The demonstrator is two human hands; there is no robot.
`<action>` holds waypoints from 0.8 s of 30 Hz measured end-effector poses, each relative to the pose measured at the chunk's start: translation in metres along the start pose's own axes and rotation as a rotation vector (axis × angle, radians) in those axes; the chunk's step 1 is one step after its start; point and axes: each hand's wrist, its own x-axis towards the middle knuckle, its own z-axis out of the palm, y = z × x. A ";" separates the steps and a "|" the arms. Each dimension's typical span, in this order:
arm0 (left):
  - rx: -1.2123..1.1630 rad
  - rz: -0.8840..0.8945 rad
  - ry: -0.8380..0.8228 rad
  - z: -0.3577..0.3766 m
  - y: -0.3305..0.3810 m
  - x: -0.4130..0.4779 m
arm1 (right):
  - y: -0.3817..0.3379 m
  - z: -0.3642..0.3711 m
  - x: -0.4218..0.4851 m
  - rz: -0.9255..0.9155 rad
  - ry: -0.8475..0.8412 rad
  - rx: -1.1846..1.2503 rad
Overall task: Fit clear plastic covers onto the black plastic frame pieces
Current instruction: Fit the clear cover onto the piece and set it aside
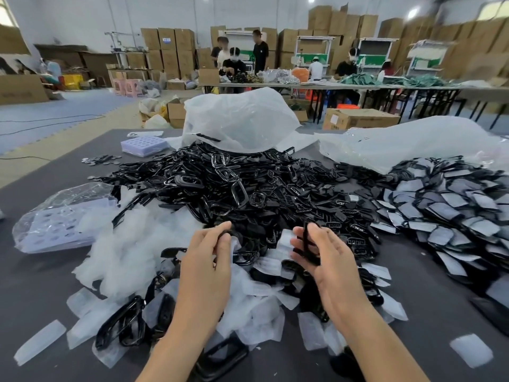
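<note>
A big heap of black plastic frame pieces (237,188) covers the middle of the dark table (33,285). Whitish clear plastic covers (129,244) lie scattered in front of it and around my hands. My left hand (205,267) hovers over the covers, its thumb and fingertips pinching a small black piece (230,233). A black frame (308,245) stands on edge in my right hand (327,260), gripped between thumb and fingers. To the right lies a spread of frames with covers fitted (451,213).
Two large crumpled clear bags (237,119) sit behind the heap. A bagged perforated white tray (55,224) lies at left, another tray (144,144) farther back. Small metal discs (100,160) lie near it. Beyond the table are people at workbenches and stacked cartons.
</note>
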 end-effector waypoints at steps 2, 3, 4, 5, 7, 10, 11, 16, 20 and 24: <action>-0.051 -0.038 -0.001 0.000 0.001 0.000 | 0.000 -0.003 0.001 0.106 -0.018 0.171; -0.096 -0.062 -0.003 0.000 0.002 0.000 | 0.001 -0.003 0.002 0.140 -0.027 0.204; -0.145 -0.081 -0.006 0.000 0.003 0.000 | 0.003 -0.002 0.004 0.161 -0.034 0.213; -0.194 -0.096 -0.011 0.000 0.005 0.000 | 0.005 -0.002 0.005 0.173 -0.039 0.205; -0.276 -0.124 -0.030 0.000 0.007 -0.001 | 0.010 0.000 0.007 0.183 -0.049 0.186; -0.397 -0.174 -0.076 0.002 0.011 -0.002 | 0.017 0.003 0.005 0.152 -0.104 0.102; -0.429 -0.190 -0.093 0.002 0.013 -0.001 | 0.018 0.003 0.004 0.118 -0.129 0.040; -0.516 -0.247 -0.201 0.005 0.014 -0.003 | 0.017 0.005 -0.003 -0.045 -0.118 -0.148; -0.494 -0.268 -0.234 0.006 0.012 -0.005 | 0.017 0.006 -0.008 -0.091 -0.165 -0.245; -0.475 -0.270 -0.247 0.007 0.013 -0.006 | 0.021 0.010 -0.011 -0.069 -0.242 -0.230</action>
